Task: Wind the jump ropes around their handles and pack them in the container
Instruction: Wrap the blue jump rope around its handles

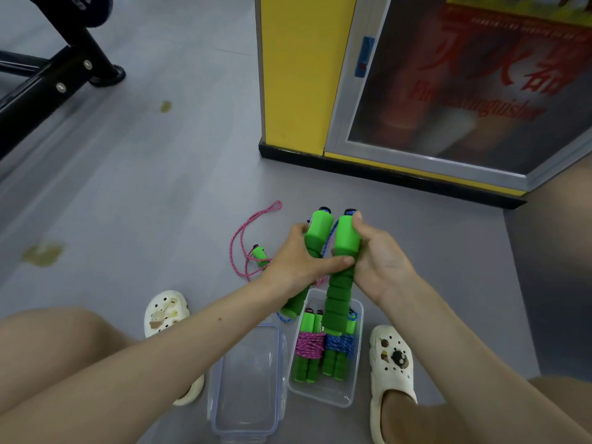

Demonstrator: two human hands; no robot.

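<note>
Two wound ropes [309, 346] lie in the container [320, 399]; its lid [246, 379] lies left; a loose rope [259, 253] lies behind on the floor [160, 203].

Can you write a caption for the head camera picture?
Left hand and right hand grip green foam jump-rope handles over a clear plastic container holding two wound ropes.

Two hands close together, each one holding a handle.
The left hand [296, 256] curls round the left handle [320, 227], and its thumb reaches over to touch the right handle [346, 238]. The right hand [379, 256] wraps round that one, with its thumb up near the top. Both bare arms stretch forward and meet in the middle.
</note>
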